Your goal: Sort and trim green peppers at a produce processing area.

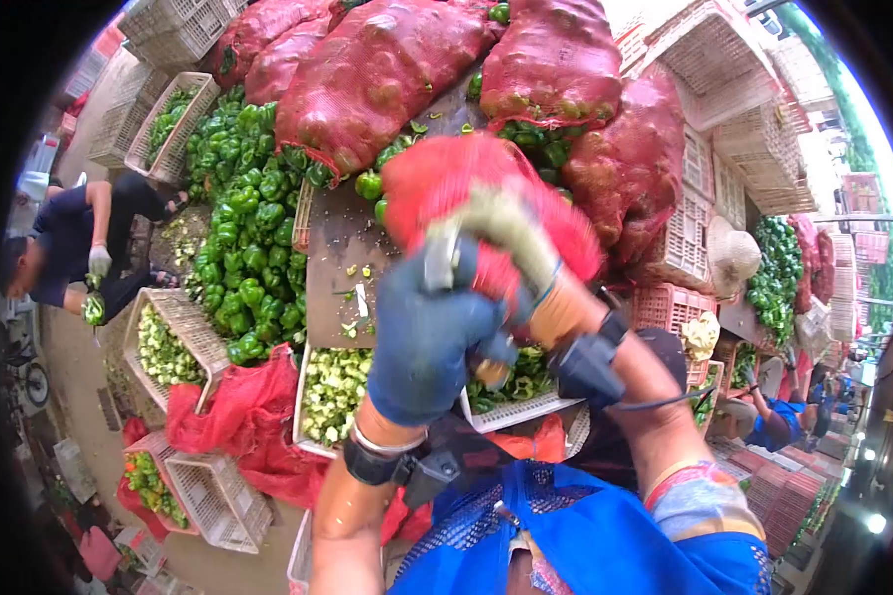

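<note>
In front of me is a bulging red mesh sack [437, 183], smeared by motion. My right hand [514, 238], in a pale glove, is closed on the gathered mesh at its near side. Close against it, my left hand [427, 332], in a blue glove, is also closed at the bunched mesh. A greyish flat piece [441, 260] shows at the top of the blue glove, and a tan end pokes out below; blur hides what they are. Under the hands, white crates hold pale pepper cores [335, 392] and green pepper pieces [511, 385].
Full red sacks [382, 79] lie across the board [342, 268]. A large heap of green peppers [248, 248] is at left, beside a crate of cores [169, 347]. Stacked crates [734, 89] and a straw hat [732, 253] stand right. A co-worker [79, 238] handles a pepper at far left.
</note>
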{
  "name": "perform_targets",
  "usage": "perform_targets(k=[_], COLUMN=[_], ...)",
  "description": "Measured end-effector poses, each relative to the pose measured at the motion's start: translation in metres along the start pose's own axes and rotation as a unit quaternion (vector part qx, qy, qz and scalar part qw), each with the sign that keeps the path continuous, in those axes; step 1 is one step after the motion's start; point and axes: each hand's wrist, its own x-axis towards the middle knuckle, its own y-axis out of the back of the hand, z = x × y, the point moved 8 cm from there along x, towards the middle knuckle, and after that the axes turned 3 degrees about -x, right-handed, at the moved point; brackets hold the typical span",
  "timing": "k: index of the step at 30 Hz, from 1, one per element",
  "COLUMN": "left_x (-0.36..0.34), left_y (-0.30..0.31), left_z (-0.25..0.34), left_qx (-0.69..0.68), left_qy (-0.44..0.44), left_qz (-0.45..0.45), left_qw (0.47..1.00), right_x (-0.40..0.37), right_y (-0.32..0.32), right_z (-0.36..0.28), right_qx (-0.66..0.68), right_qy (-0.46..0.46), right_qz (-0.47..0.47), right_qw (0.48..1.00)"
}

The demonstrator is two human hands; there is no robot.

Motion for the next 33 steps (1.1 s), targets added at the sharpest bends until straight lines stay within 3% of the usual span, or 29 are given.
perform_targets(k=[1, 2, 4, 5, 10, 12, 15, 17, 19, 21, 23, 24, 26, 27, 28, 29, 30, 31, 32, 33], left_x=[0.011, 0.022, 0.045, 0.058, 0.115, 0.144, 0.194, 0.230, 0.259, 0.271, 0.272, 0.272, 0.267, 0.263, 0.262, 0.256, 0.252, 0.250, 0.242, 0.234], left_y=[-0.015, -0.030, -0.053, -0.058, 0.023, 0.031, -0.006, -0.034, -0.061, -0.084, -0.091, -0.088, -0.069, -0.050, -0.037, -0.023, -0.030, -0.026, -0.024, -0.022], left_z=[0.032, 0.059, 0.089, 0.095, 0.048, 0.009, -0.024, -0.040, -0.058, -0.079, -0.101, -0.112, -0.118, -0.114, -0.115, -0.118, -0.098, -0.084, -0.078, -0.072], left_qx=[0.026, 0.052, 0.028, 0.017, 0.049, 0.150, 0.133, 0.124, 0.157, 0.211, 0.282, 0.320, 0.334, 0.307, 0.108, -0.109, -0.240, -0.237, -0.221, -0.204], left_qy=[-0.021, -0.047, -0.091, -0.105, -0.119, -0.079, -0.005, -0.028, -0.140, -0.266, -0.333, -0.336, -0.269, -0.201, -0.076, 0.032, 0.000, -0.018, -0.033, -0.047], left_qz=[-0.014, -0.027, -0.040, -0.035, 0.141, 0.110, 0.049, 0.020, -0.039, -0.114, -0.154, -0.149, -0.116, -0.090, -0.082, -0.025, -0.084, 0.051, 0.089, 0.128], left_qw=[0.999, 0.997, 0.995, 0.994, 0.982, 0.979, 0.990, 0.992, 0.977, 0.934, 0.887, 0.873, 0.896, 0.926, 0.988, 0.993, 0.967, 0.970, 0.971, 0.970], right_x=[0.022, 0.043, 0.084, 0.091, 0.080, 0.077, 0.067, 0.061, 0.054, 0.048, 0.035, 0.027, 0.008, -0.017, -0.018, -0.033, -0.047, -0.059, -0.057, -0.055], right_y=[0.023, 0.035, 0.058, 0.074, 0.172, 0.189, 0.200, 0.204, 0.200, 0.202, 0.204, 0.208, 0.212, 0.225, 0.236, 0.242, 0.242, 0.250, 0.244, 0.230], right_z=[-0.036, -0.022, 0.006, 0.011, 0.061, 0.087, 0.119, 0.130, 0.129, 0.134, 0.138, 0.141, 0.153, 0.185, 0.191, 0.207, 0.227, 0.249, 0.241, 0.248], right_qx=[0.027, 0.207, 0.566, 0.588, 0.512, 0.471, 0.383, 0.293, 0.233, 0.153, 0.121, 0.154, 0.221, 0.214, 0.216, 0.260, 0.302, 0.145, -0.082, -0.194], right_qy=[0.018, -0.004, -0.063, -0.067, -0.119, -0.153, -0.223, -0.243, -0.264, -0.259, -0.273, -0.284, -0.301, -0.333, -0.283, -0.296, -0.305, -0.329, -0.329, -0.309], right_qz=[0.040, 0.020, 0.011, 0.021, 0.099, 0.111, 0.126, 0.118, 0.050, -0.005, -0.024, 0.007, 0.067, 0.140, 0.152, 0.215, 0.272, 0.312, 0.253, 0.196], right_qw=[0.999, 0.978, 0.822, 0.806, 0.845, 0.862, 0.888, 0.917, 0.935, 0.954, 0.954, 0.946, 0.925, 0.908, 0.922, 0.894, 0.861, 0.879, 0.906, 0.910])
